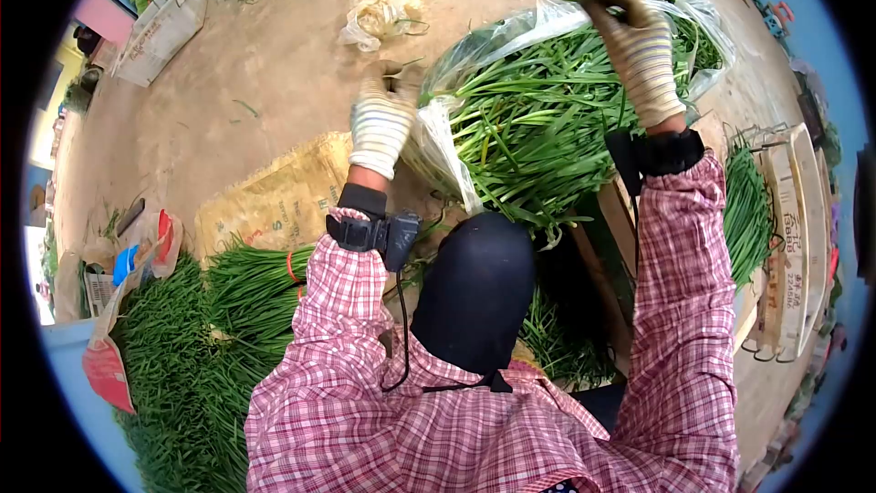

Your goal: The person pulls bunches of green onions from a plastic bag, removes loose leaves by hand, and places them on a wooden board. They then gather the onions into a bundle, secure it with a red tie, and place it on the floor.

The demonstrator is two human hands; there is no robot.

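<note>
Evidently both gloved hands grip the clear plastic bag (456, 141) stuffed with long green chive stalks (538, 119) to keep its mouth stretched wide. Left hand (383, 114), in a striped knit glove, is clenched on the bag's near rim; right hand (639, 46) pinches the far edge higher up. Between them the bundle rests against the dark-clad knee (474, 283).
</note>
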